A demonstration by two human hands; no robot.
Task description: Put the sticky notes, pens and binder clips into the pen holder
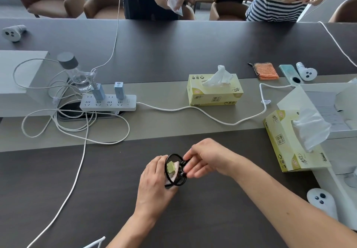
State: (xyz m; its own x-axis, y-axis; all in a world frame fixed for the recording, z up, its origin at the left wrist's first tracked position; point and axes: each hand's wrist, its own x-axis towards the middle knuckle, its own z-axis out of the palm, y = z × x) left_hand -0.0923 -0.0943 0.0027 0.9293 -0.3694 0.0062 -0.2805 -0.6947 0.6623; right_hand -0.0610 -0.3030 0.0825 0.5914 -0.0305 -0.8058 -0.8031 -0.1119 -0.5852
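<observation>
A black mesh pen holder [170,183] stands on the dark table, tilted so its mouth faces right. My left hand [154,182] wraps around its left side. Inside it sit a green sticky-note pad [171,167] and a pink pad [176,165] behind it. My right hand [204,159] is at the holder's rim, its fingers pinched on a black binder clip [183,173] at the mouth. No pens can be seen.
A white cable [77,172] runs down the table on the left from a power strip [108,102]. Two tissue boxes [214,91] [289,143] stand behind and to the right. A white controller [321,202] lies at the right. Two people stand across the table.
</observation>
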